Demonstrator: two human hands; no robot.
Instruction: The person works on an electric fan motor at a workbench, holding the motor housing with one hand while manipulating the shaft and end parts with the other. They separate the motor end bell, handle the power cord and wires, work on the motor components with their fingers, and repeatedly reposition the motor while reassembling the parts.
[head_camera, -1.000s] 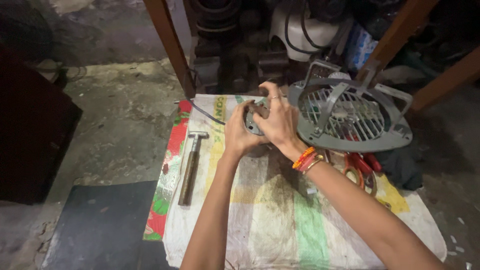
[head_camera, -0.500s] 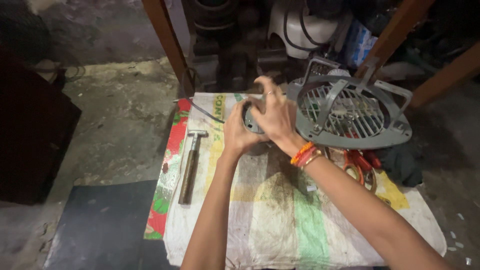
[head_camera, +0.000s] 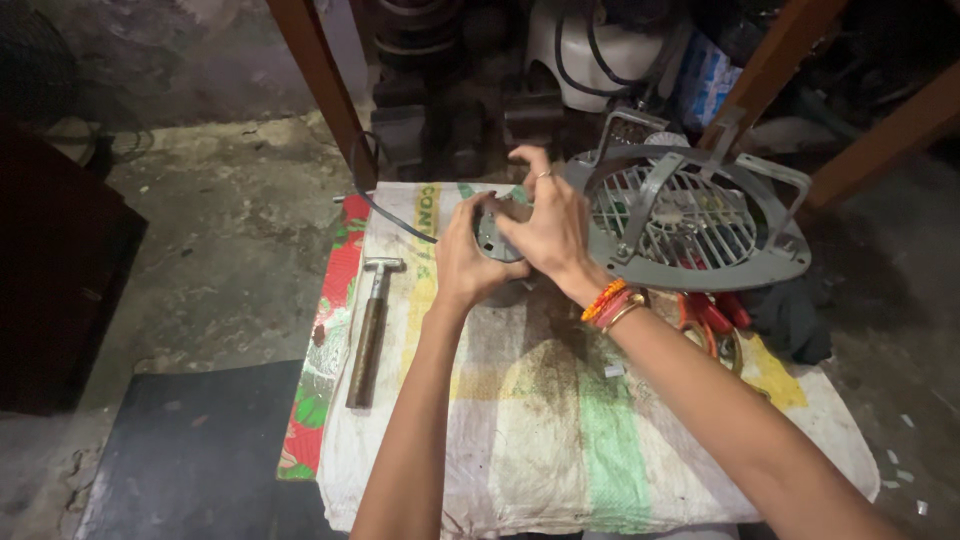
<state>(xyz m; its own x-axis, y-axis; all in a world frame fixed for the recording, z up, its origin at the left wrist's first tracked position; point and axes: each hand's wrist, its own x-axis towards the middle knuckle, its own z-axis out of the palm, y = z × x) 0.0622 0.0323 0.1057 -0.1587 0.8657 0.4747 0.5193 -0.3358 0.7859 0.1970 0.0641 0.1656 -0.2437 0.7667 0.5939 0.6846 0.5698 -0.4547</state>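
Both hands close around a small round grey metal motor part (head_camera: 494, 238) held just above a stained woven sack (head_camera: 540, 420) spread on the floor. My left hand (head_camera: 468, 262) cups it from the left and below. My right hand (head_camera: 548, 226) covers it from the right and above, index finger lifted, with a ring and orange and red bangles at the wrist. Most of the part is hidden by the fingers. A grey metal fan grille with frame (head_camera: 690, 222) lies right beside my right hand.
A hammer (head_camera: 368, 330) with a wooden handle lies on the sack's left edge over a red floral cloth (head_camera: 322, 360). Red-handled pliers (head_camera: 712, 318) and a dark rag (head_camera: 792, 318) sit at right. A black cable (head_camera: 385, 210), wooden legs and motor parts stand behind. A dark mat (head_camera: 190, 450) lies near left.
My right hand has shifted over the top of the round part and its index finger has lifted. The left hand keeps its hold. The view has moved only slightly.
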